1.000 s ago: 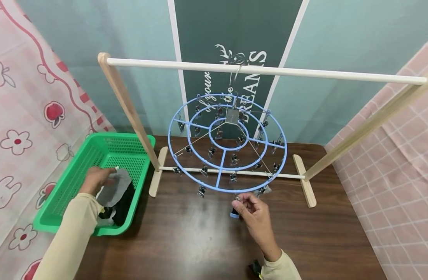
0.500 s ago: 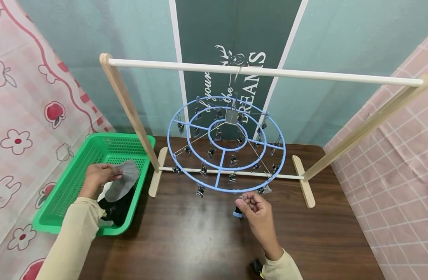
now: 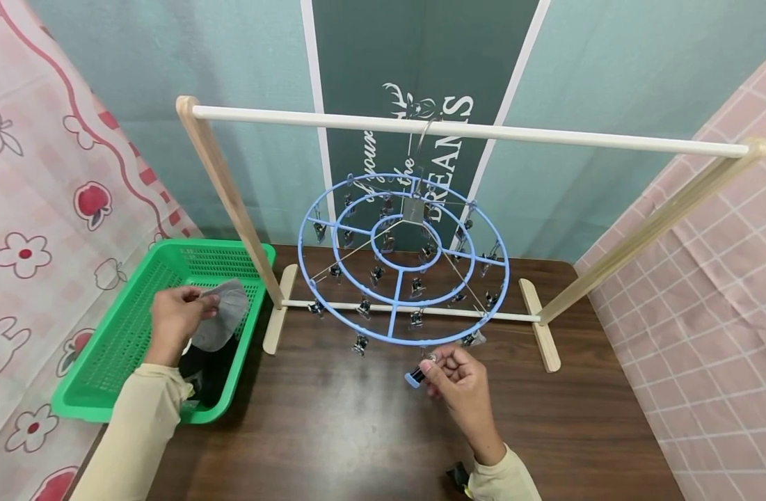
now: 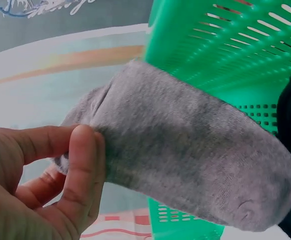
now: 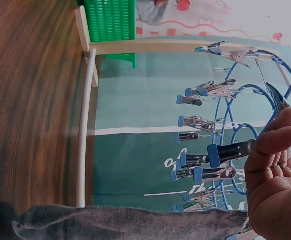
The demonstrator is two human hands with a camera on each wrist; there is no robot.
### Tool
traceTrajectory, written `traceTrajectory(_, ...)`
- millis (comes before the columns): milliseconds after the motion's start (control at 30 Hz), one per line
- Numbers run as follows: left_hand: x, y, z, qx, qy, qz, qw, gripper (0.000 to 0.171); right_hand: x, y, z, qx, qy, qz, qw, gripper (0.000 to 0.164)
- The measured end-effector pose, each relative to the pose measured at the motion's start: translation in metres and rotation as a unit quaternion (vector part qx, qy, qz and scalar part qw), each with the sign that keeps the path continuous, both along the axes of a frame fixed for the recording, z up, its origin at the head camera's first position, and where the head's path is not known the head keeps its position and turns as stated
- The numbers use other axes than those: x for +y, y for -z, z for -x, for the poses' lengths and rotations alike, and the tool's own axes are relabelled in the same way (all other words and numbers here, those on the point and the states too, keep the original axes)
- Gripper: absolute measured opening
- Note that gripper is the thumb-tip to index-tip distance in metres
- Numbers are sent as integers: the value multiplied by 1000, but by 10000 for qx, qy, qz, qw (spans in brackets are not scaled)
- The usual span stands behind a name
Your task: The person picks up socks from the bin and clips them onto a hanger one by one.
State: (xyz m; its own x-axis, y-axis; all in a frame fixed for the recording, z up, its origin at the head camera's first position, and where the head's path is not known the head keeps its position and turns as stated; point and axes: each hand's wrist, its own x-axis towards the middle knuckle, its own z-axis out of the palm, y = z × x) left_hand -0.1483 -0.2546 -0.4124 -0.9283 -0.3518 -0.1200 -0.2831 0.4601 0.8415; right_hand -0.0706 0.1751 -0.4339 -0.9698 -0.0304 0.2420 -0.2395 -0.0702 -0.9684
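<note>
Over the green basket, my left hand [image 3: 177, 321] pinches a grey sock [image 3: 222, 316] between thumb and fingers. In the left wrist view the sock [image 4: 185, 155] stretches away from the fingertips, toe end farthest. My right hand [image 3: 460, 379] grips a metal clip [image 3: 415, 376] with blue tips at the front of the blue round clip hanger [image 3: 392, 323]. The right wrist view has this clip [image 5: 235, 151] sticking out from my fingers, tips downward from the ring. Close by, another grey sock [image 5: 125, 222] hangs from a neighbouring clip.
The green basket [image 3: 85, 410] at the left contains dark socks [image 3: 216, 376]. A wooden rack with a white rod [image 3: 282, 117] carries the hanger above the brown table [image 3: 332, 438]. Several other clips dangle from the rings. A pink tiled wall sheet [image 3: 702, 278] stands at the right.
My left hand has lifted the grey sock up from the other socks in the basket. The clip in my right hand has turned, its blue tips swinging to the left.
</note>
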Motion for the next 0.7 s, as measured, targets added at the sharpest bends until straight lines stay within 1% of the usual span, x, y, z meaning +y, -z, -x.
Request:
traceTrajectory(100, 3, -3, -2, 243, -108, 253, 9993, 27, 0, 0, 0, 3, -77, 11, 10000, 11)
traceTrajectory(233, 7, -7, -6, 469, -116, 556, 9973, 26, 0, -1, -1, -27, -119, 13, 9999, 12)
traceTrajectory(433, 9, -11, -9, 716, -179, 628, 9953, 25, 1, -2, -1, 34, -126, 23, 9999, 11)
traceTrajectory(700, 11, -13, -10, 885, -277, 844, 9921, 22, 0, -4, -1, -8, -77, -30, 10000, 11)
